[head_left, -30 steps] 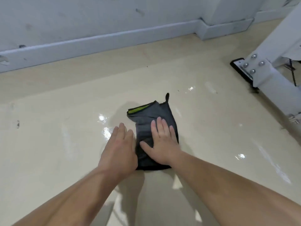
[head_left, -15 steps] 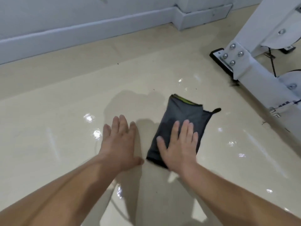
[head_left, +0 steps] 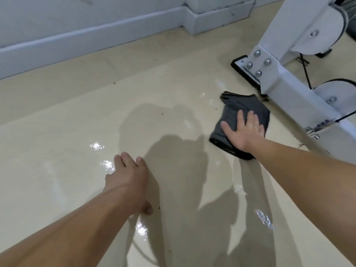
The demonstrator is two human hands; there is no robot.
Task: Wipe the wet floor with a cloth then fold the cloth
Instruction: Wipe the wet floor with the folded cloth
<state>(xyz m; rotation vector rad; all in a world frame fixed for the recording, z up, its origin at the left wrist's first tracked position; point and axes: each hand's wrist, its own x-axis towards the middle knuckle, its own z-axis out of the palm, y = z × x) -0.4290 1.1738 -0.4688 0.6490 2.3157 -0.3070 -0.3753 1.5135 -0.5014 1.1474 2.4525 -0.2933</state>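
The right hand [head_left: 243,132], fingers straight, is pressing the cloth [head_left: 240,103] onto the wet floor [head_left: 57,151] beside the frame [head_left: 289,89] to wipe, while the left hand [head_left: 129,182], fingers extended, is apparently bracing on the floor.

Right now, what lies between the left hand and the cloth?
In the head view, only bare floor, shadowed, with a few dark specks; nothing stands between the left hand and the cloth.
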